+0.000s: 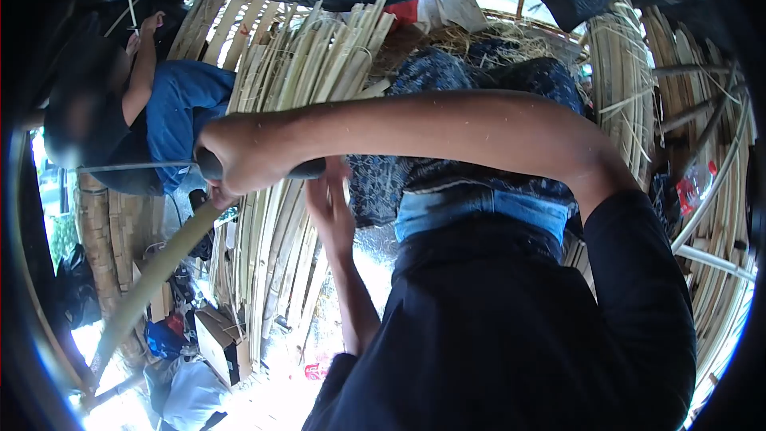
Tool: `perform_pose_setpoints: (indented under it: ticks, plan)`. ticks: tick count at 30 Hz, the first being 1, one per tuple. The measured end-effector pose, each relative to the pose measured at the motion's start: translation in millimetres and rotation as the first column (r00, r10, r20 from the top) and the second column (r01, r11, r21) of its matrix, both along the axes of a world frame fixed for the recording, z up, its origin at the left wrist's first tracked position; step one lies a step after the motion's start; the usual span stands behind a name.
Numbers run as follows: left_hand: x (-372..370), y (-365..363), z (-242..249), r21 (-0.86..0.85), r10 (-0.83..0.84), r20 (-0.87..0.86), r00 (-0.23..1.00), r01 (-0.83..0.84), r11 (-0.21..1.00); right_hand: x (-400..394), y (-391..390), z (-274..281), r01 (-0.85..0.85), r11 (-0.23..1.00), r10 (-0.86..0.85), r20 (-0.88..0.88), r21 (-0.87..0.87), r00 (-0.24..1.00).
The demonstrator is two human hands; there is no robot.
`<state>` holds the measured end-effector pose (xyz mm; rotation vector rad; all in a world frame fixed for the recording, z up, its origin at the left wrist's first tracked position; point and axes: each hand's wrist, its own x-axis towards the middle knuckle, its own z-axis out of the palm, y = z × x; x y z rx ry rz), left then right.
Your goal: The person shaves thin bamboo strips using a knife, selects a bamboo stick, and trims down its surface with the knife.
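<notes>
My right hand (243, 152) is wrapped round the dark handle (307, 168) of a knife, my forearm stretched across the view. Leftward from the fist runs the knife's long thin blade (136, 166). A greenish bamboo piece (159, 267) slants up from the lower left to just beneath this fist, touching or nearly touching my fingers; its upper end is hidden. My left hand (329, 203) is raised just below the handle's rear end, fingers stretched upward and looking apart. The handle partly covers them, and I see nothing held there.
A bundle of split bamboo strips (279, 88) lies beside my legs. More strips (621, 72) stand at the right, near a red-labelled bottle (696, 187). Another person (187, 96) sits at upper left, a hand on a thin strip. A cardboard box (219, 343) and bags sit lower left.
</notes>
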<state>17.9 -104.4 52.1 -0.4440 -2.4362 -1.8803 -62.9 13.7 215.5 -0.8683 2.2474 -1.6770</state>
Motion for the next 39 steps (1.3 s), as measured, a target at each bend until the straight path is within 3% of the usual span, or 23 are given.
perform_pose_setpoints:
  ticks: [2,3,4,5,6,8,11,12,14,16,18,20,22,24,25,26,28,30,31,39]
  plan:
    - [39.7,-14.5,45.4,-0.265,0.080,-0.225,0.971,-0.140,0.954,-12.2,-13.5,-12.9,-0.076,0.997,0.078,-0.045,0.029,0.996]
    - [55.8,-26.0,58.3,-0.293,0.100,-0.274,0.957,-0.182,0.938,-14.2,-16.9,-10.4,-0.094,0.995,0.095,-0.049,0.028,0.994]
    - [69.0,-44.8,58.2,-0.253,0.149,-0.311,0.939,-0.233,0.939,-15.5,-19.6,-6.8,-0.144,0.987,0.148,-0.045,0.066,0.988]
    - [75.0,-57.8,62.1,-0.222,0.128,-0.459,0.879,-0.252,0.942,-16.7,-22.7,-3.7,-0.196,0.975,0.201,-0.044,0.105,0.979]
    - [82.8,-64.3,67.1,-0.182,0.218,-0.481,0.849,-0.340,0.923,-17.7,-24.7,-2.2,-0.218,0.970,0.225,-0.056,0.104,0.973]
    - [92.3,-79.1,83.8,-0.316,0.226,-0.565,0.793,-0.462,0.829,-18.8,-21.4,-2.8,-0.277,0.946,0.291,-0.062,0.170,0.955]
    - [103.6,-82.4,93.2,-0.248,0.189,-0.722,0.666,-0.503,0.828,-16.1,3.6,-5.6,-0.324,0.900,0.325,0.047,0.290,0.945]
    - [101.2,-73.3,99.5,-0.158,0.173,-0.735,0.656,-0.414,0.896,-14.0,14.2,-11.2,-0.314,0.885,0.305,0.080,0.344,0.949]
    - [93.0,-55.8,105.2,-0.150,0.185,-0.779,0.599,-0.465,0.872,-15.7,36.3,-29.6,-0.363,0.852,0.303,0.210,0.378,0.930]
    - [82.8,-48.2,122.8,-0.470,0.195,-0.621,0.759,-0.560,0.683,-13.5,66.2,-49.7,-0.342,0.853,0.280,0.208,0.395,0.937]
    - [61.8,-43.1,127.0,-0.670,0.128,-0.392,0.911,-0.379,0.638,-12.1,98.2,-73.9,-0.300,0.864,0.235,0.203,0.404,0.951]
    - [48.1,-32.9,116.1,-0.808,-0.029,-0.171,0.985,-0.123,0.577,-2.2,126.9,-82.1,-0.254,0.875,0.183,0.205,0.412,0.962]
    - [35.5,-13.6,99.0,-0.735,-0.120,0.062,0.991,0.127,0.666,9.0,151.5,-82.2,-0.127,0.885,0.037,0.204,0.448,0.978]
    - [30.4,8.2,82.1,-0.658,-0.147,0.194,0.970,0.240,0.713,15.3,169.4,-95.5,-0.070,0.866,0.005,0.131,0.495,0.991]
    - [26.1,19.4,72.6,-0.678,-0.199,0.054,0.979,0.182,0.712,20.1,177.9,-100.7,-0.005,0.872,-0.033,0.069,0.490,0.997]
    - [20.6,25.3,62.2,-0.669,-0.215,0.054,0.975,0.195,0.717,25.9,185.5,-105.8,0.057,0.874,-0.070,0.009,0.482,0.998]
    - [7.1,33.9,42.3,-0.594,-0.148,0.297,0.943,0.304,0.744,39.5,195.7,-109.5,0.168,0.852,-0.142,-0.090,0.495,0.986]
    - [3.9,43.1,30.2,-0.528,-0.187,0.256,0.948,0.300,0.795,50.9,199.4,-126.8,0.390,0.742,-0.209,-0.364,0.546,0.908]
    - [5.2,45.1,25.6,-0.560,-0.180,0.241,0.954,0.288,0.777,60.9,201.8,-126.8,0.594,0.656,-0.199,-0.652,0.465,0.731]
    - [16.4,38.6,17.3,-0.541,-0.188,0.416,0.890,0.409,0.735,134.2,231.7,-135.3,0.767,0.545,-0.561,-0.532,0.339,0.634]
